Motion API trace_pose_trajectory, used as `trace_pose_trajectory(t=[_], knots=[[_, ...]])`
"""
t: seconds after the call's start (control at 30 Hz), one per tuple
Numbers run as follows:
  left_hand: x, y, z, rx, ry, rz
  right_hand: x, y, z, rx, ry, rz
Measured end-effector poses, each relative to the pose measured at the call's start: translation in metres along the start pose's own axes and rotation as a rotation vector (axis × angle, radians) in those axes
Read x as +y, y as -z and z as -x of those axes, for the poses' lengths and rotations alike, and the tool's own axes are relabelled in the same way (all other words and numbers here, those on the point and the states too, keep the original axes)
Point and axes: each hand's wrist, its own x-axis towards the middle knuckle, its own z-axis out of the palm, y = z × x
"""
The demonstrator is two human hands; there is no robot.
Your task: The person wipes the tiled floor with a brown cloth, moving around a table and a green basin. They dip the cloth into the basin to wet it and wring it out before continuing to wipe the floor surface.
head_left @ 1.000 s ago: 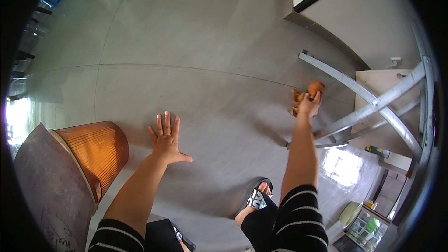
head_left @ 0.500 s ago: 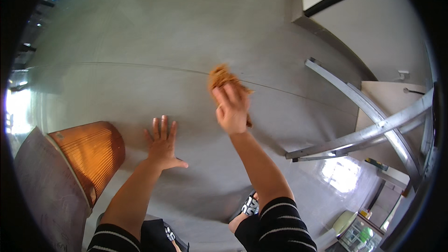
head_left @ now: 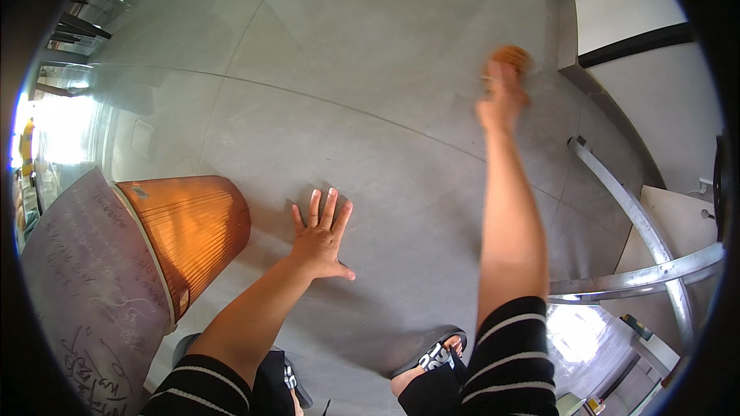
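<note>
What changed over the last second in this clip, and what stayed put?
The right hand, gripping an orange-brown cloth, swept from the metal frame leftward across the grey floor, then back out to the right, arm now stretched far forward. It never let go. The left hand stayed flat on the floor, fingers spread, beside the orange bin.

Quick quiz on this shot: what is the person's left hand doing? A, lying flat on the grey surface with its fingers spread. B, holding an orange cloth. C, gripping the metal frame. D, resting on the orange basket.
A: the left hand lies palm down with fingers spread on the grey surface, apart from the orange basket, while the right hand holds the orange cloth.
</note>
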Motion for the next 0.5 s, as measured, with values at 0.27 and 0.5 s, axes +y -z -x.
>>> trace_pose_trajectory(t=[0.27,0.5], knots=[[0.000,0.005,0.001,-0.037,0.028,0.010,-0.202,0.023,0.173,-0.398,0.649,-0.493],[-0.007,-0.001,0.004,0.042,-0.033,0.053,-0.026,0.086,0.157,0.248,0.107,-0.267]])
